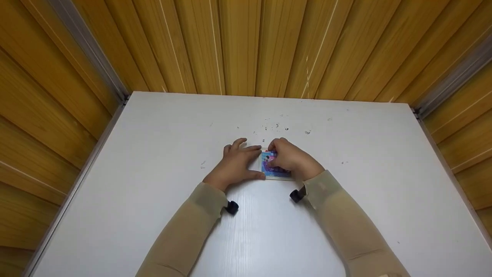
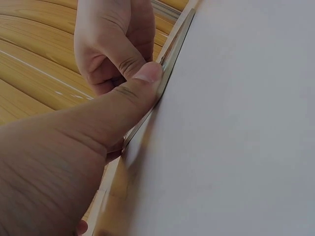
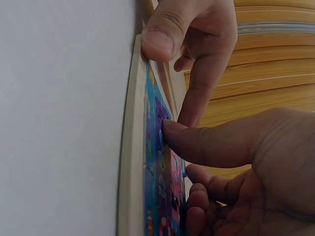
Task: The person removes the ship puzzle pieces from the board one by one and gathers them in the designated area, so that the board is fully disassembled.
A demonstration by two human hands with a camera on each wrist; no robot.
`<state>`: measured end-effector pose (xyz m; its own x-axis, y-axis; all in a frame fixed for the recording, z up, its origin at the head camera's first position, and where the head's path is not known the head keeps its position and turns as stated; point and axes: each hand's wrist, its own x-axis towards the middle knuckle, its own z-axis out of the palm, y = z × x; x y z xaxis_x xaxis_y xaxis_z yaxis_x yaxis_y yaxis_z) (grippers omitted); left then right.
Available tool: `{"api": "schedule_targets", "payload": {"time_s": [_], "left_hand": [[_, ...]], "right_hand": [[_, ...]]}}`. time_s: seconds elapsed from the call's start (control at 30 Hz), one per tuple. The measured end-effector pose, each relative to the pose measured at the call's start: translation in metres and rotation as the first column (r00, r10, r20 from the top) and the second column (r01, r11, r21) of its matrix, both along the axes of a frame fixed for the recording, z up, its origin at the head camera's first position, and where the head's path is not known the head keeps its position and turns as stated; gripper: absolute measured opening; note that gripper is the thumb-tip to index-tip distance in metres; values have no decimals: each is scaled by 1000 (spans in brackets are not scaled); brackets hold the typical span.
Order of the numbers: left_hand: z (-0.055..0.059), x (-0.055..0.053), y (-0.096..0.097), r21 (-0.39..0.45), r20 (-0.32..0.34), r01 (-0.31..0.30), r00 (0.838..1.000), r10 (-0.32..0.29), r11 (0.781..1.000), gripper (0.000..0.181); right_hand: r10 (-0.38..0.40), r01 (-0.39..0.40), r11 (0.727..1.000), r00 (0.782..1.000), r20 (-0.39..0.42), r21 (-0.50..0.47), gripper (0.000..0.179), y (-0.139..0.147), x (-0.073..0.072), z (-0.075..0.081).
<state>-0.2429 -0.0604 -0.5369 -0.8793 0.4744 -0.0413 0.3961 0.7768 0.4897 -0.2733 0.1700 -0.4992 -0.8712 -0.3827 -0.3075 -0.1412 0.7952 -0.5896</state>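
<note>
A small jigsaw puzzle with a blue, purple and pink cartoon picture lies in a pale wooden frame on the table. My left hand holds the frame at its left side, thumb on the near corner and index finger at the far one; its other fingers spread away. Over the picture, my right hand bends its thumb and fingers toward each other and pinches a puzzle piece at the surface. Its palm hides the right part of the picture in the head view.
The white table has small dark scuffs beyond the puzzle. Yellow wood-look panels stand behind its far edge and along both sides, with metal posts at the corners. Each sleeve cuff carries a small black device.
</note>
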Motion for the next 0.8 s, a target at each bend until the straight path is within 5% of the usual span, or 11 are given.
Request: {"api": "schedule_targets", "payload": {"time_s": [0.8], "left_hand": [[3,0,0,-20,5,2,1000,-2,1000,96]], "right_hand": [[-42,40,998,999,-31,-56,37,2,-2,-5]]}}
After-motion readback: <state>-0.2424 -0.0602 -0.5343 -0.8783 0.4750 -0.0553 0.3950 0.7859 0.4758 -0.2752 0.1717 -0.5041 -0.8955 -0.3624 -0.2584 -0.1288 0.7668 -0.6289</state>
